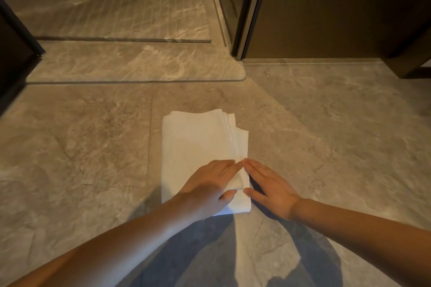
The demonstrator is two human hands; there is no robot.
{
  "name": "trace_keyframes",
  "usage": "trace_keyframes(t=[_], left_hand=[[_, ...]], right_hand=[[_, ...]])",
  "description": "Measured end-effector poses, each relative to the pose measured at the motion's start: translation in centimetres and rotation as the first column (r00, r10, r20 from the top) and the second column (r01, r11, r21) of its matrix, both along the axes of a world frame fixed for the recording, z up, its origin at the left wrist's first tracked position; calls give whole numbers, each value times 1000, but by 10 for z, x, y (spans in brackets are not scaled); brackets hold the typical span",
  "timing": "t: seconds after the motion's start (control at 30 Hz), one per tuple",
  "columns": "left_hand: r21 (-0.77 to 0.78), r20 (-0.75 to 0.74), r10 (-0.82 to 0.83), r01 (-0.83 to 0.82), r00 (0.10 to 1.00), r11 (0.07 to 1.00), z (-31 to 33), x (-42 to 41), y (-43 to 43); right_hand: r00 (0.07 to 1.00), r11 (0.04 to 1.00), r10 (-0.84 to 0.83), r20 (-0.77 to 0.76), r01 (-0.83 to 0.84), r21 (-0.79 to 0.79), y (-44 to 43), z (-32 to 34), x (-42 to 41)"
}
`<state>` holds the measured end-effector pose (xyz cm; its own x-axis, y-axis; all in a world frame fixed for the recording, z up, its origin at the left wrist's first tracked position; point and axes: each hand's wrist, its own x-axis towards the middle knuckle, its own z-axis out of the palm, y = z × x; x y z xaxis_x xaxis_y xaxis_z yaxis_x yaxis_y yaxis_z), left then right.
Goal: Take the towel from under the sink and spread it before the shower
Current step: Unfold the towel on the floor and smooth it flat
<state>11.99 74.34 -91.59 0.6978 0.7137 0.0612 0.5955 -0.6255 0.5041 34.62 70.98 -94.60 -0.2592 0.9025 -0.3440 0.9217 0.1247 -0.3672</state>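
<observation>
A white towel (198,144) lies folded into a narrow rectangle on the marble floor, a short way in front of the raised shower threshold (130,65). My left hand (207,186) rests on the towel's near right part, thumb and fingers around the folded right edge. My right hand (270,189) is just to the right, fingers apart, fingertips touching that same edge near the near right corner. Several layers show along the towel's right side.
The shower floor with its grooved strip (130,0) lies beyond the step. A dark metal door frame (247,18) and brown wall panel (326,11) stand at the right. A dark post (16,37) is at the left. My knees in jeans (233,251) are below.
</observation>
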Motion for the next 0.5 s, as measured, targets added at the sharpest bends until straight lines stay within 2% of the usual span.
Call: trace_keyframes(t=[0.13,0.2,0.33,0.5], left_hand=[[-113,-77,-186,177,979,978,13,8,28],[-214,-66,-269,249,961,944,19,13,37],[-412,-80,-337,276,938,868,25,22,47],[-400,-79,-348,291,934,869,20,21,47]], right_hand=[[999,1000,19,-33,-19,-7,2,4,-1],[999,1000,13,-40,-13,-9,2,5,-2],[1000,1000,-3,-29,3,-28,2,7,-3],[1000,999,-10,-22,9,-51,3,8,-3]])
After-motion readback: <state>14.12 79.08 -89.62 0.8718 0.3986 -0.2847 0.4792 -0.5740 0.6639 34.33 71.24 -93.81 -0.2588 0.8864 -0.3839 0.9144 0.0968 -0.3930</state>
